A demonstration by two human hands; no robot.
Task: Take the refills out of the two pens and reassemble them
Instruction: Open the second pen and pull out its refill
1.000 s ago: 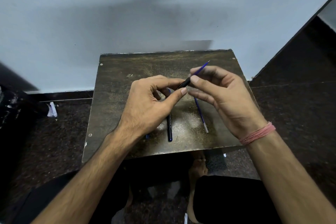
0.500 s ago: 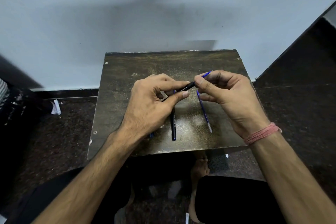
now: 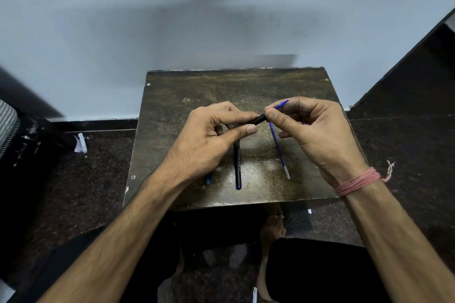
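My left hand point(image 3: 211, 140) pinches a black pen barrel point(image 3: 259, 120) above the small dark table point(image 3: 307, 189). My right hand point(image 3: 312, 133) grips a blue refill point(image 3: 282, 104) whose far end pokes out past the fingers; the refill's other end meets the barrel's mouth between my thumbs. On the table below lie a second black pen barrel point(image 3: 237, 162), pointing toward me, and a second blue refill point(image 3: 279, 152) to its right. A small blue piece point(image 3: 208, 179) peeks out under my left wrist.
The table stands against a pale wall point(image 3: 221, 19) on a dark speckled floor point(image 3: 81, 187). A scrap of white paper point(image 3: 80, 143) lies on the floor at left. My legs and a bare foot point(image 3: 273, 225) are below the table's near edge.
Both hands have come lower and closer to the table. The blue refill has slid further into the black barrel, so less of it shows beyond my right fingers.
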